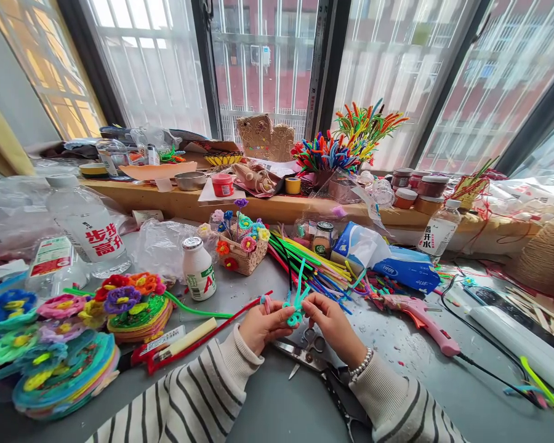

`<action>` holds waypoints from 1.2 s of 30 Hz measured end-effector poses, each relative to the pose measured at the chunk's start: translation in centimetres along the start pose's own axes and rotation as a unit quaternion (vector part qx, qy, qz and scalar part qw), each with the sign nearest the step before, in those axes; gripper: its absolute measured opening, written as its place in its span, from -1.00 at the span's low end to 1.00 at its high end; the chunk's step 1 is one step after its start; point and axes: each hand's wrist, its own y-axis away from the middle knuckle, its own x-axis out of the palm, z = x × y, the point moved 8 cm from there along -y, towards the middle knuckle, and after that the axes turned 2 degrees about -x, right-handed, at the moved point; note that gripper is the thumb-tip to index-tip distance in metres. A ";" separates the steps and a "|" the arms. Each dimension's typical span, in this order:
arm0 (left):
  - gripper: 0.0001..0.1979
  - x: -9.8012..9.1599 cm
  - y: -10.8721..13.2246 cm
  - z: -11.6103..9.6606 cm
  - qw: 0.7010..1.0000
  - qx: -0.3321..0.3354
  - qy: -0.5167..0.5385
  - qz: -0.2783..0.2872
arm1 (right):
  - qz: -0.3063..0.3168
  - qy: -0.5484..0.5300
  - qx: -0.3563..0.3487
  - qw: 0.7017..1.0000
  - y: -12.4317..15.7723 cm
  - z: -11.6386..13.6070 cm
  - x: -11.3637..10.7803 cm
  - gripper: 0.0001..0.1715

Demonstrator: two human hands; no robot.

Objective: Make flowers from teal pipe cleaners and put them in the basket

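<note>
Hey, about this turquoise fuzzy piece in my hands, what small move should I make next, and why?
Probably fold down the tall strand of the turquoise piece: it sticks up free, while your left hand and right hand are both at the looped part below.

A craft workspace by barred windows [268,86] is made out: the grey table [277,415] is strewn with bundled pipe cleaners [314,269], scissors [300,352] and a pink glue gun [420,320], fuzzy flowers [122,298] are gathered at the left, and the wooden ledge [258,205] is crowded with lidded jars [430,186]; whether home or studio cannot be told
</note>
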 end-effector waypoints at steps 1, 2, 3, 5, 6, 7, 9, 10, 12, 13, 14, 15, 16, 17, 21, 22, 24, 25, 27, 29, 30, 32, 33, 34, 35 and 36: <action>-0.82 0.0 0.0 0.1 1.000 -0.004 0.007 0.004 | 0.007 0.009 -0.005 1.000 0.0 0.0 0.0 -0.75; -0.82 0.1 0.0 0.2 1.000 -0.009 0.011 0.006 | 0.013 0.022 -0.012 1.000 -0.1 0.1 0.0 -0.76; -0.82 0.0 0.0 0.3 1.000 -0.012 0.010 0.008 | 0.017 0.040 -0.020 0.999 -0.1 0.2 0.0 -0.77; -0.80 0.0 -0.1 0.4 1.000 -0.015 0.001 0.011 | 0.017 0.081 -0.040 0.996 -0.1 0.5 -0.1 -0.79; -0.79 -0.1 -0.1 0.5 1.000 -0.016 -0.004 0.010 | 0.012 0.098 -0.049 0.994 0.0 0.7 -0.1 -0.80; -0.78 -0.2 -0.2 0.5 1.000 -0.016 -0.009 0.010 | 0.005 0.106 -0.054 0.993 0.0 0.8 -0.2 -0.80; -0.75 -0.2 -0.1 0.5 1.000 -0.015 -0.020 0.010 | 0.001 0.082 -0.046 0.996 0.0 0.8 -0.2 -0.79; -0.75 -0.2 -0.1 0.4 0.999 -0.013 -0.026 0.012 | 0.009 0.049 -0.029 0.998 0.0 0.6 -0.1 -0.78; -0.73 0.0 0.0 0.1 0.999 -0.002 -0.038 0.018 | 0.040 -0.049 0.026 0.998 0.1 -0.1 0.4 -0.75; -0.72 0.0 0.1 -0.1 0.999 0.006 -0.042 0.019 | 0.057 -0.102 0.056 0.992 0.2 -0.5 0.7 -0.74; -0.71 0.1 0.1 -0.3 0.999 0.013 -0.045 0.020 | 0.072 -0.149 0.085 0.983 0.3 -0.9 1.0 -0.73; -0.71 0.1 0.1 -0.4 0.998 0.018 -0.047 0.021 | 0.081 -0.187 0.109 0.973 0.4 -1.3 1.3 -0.73; -0.71 0.1 0.1 -0.5 0.998 0.022 -0.050 0.020 | 0.088 -0.218 0.129 0.963 0.5 -1.6 1.5 -0.74; -0.71 0.1 0.1 -0.6 0.998 0.026 -0.054 0.019 | 0.093 -0.243 0.144 0.955 0.6 -1.8 1.6 -0.75; -0.72 0.1 -0.3 -0.7 0.995 0.054 -0.077 0.031 | 0.104 -0.310 0.168 0.930 1.0 -2.4 2.1 -0.77; -0.73 0.2 -0.3 -0.8 0.994 0.062 -0.081 0.036 | 0.104 -0.321 0.170 0.926 1.0 -2.4 2.2 -0.78; -0.74 0.2 -0.4 -0.8 0.993 0.069 -0.087 0.043 | 0.101 -0.335 0.179 0.919 1.1 -2.7 2.4 -0.79; -0.74 0.3 -0.4 -0.8 0.992 0.071 -0.090 0.046 | 0.099 -0.340 0.185 0.917 1.1 -2.8 2.4 -0.80; -0.75 0.4 -0.4 -0.8 0.992 0.074 -0.093 0.047 | 0.093 -0.343 0.191 0.915 1.0 -3.0 2.5 -0.81; -0.76 0.3 -0.4 -0.9 0.992 0.080 -0.086 0.039 | 0.081 -0.341 0.190 0.917 0.9 -3.1 2.5 -0.81; -0.77 0.3 -0.4 -0.9 0.993 0.081 -0.078 0.032 | 0.072 -0.338 0.185 0.920 0.7 -3.1 2.4 -0.81; -0.78 0.2 -0.4 -0.8 0.996 0.075 -0.048 0.019 | 0.048 -0.328 0.176 0.927 0.6 -3.0 2.2 -0.81; -0.78 0.1 -0.4 -0.7 0.997 0.068 -0.027 0.014 | 0.034 -0.322 0.172 0.930 0.5 -2.9 2.0 -0.80; -0.79 0.1 -0.3 -0.6 0.998 0.059 -0.004 0.011 | 0.022 -0.316 0.168 0.934 0.4 -2.9 1.8 -0.80; -0.79 0.1 -0.3 -0.5 0.998 0.051 0.017 0.011 | 0.010 -0.312 0.163 0.936 0.4 -2.8 1.6 -0.80; -0.79 0.2 -0.3 -0.5 0.998 0.046 0.035 0.016 | 0.002 -0.311 0.159 0.937 0.4 -2.6 1.5 -0.80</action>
